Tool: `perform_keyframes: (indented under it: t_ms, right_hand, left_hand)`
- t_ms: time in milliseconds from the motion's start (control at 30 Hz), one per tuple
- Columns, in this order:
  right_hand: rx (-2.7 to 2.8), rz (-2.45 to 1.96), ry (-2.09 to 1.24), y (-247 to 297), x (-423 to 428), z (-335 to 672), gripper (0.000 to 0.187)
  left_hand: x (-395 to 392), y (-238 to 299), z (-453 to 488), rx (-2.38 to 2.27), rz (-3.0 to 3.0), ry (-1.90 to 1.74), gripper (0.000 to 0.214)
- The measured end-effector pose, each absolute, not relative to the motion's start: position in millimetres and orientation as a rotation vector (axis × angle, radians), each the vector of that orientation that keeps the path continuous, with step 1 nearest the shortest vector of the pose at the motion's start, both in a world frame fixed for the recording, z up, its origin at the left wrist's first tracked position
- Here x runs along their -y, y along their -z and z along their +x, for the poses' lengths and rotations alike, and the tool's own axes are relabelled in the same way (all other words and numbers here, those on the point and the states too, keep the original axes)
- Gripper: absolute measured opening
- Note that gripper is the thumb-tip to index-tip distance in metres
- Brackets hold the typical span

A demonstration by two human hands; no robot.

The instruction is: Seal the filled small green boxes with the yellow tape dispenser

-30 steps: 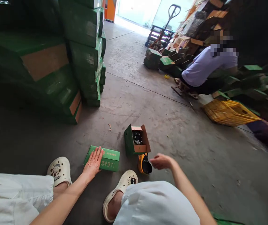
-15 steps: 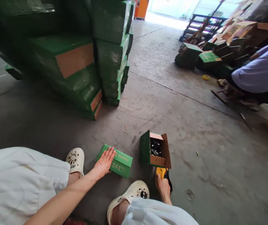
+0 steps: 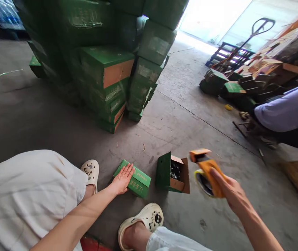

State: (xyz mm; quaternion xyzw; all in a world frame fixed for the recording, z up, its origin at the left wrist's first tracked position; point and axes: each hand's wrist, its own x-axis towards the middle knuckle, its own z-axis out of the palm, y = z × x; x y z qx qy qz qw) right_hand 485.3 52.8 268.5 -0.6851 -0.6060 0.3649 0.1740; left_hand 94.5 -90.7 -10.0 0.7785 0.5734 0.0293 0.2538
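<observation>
My left hand lies flat, fingers stretched out, on top of a closed small green box on the concrete floor between my feet. My right hand is raised at the right, closed around an orange tape dispenser with a roll on it. Between the two hands stands an open green box with brown flaps and dark items inside.
A tall stack of green cartons rises at the back left. Another person in a pale shirt sits at the right beside piled boxes. A pallet jack stands by the bright doorway. My white clogs flank the closed box.
My right hand picked the tape dispenser up off the floor and lifted it up and to the right. The left hand stayed flat on the closed green box. The view tilted upward.
</observation>
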Motion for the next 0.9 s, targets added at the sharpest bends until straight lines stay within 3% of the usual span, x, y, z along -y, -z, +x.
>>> perform_keyframes:
  t_ms: [100,267,400,767,900]
  right_hand:
    - [1.726,-1.747,-1.603,-273,-44,369,0.072]
    - [1.742,-1.478,-1.930,-187,-7,251,0.062]
    - [1.741,-1.432,-1.986,-130,6,239,0.064]
    - [1.770,-1.472,-1.930,-103,-7,252,0.065]
    - [1.874,-1.402,-2.097,-111,-12,251,0.066]
  left_hand:
    - [92,6,91,-1.518,2.098,-0.127,0.131]
    - [89,6,87,-1.477,2.028,-0.167,0.112]
    - [87,7,89,-1.438,1.953,-0.216,0.089]
    - [84,12,79,-1.473,2.035,-0.320,0.110]
    - [88,29,76,-1.469,2.069,-0.352,0.100]
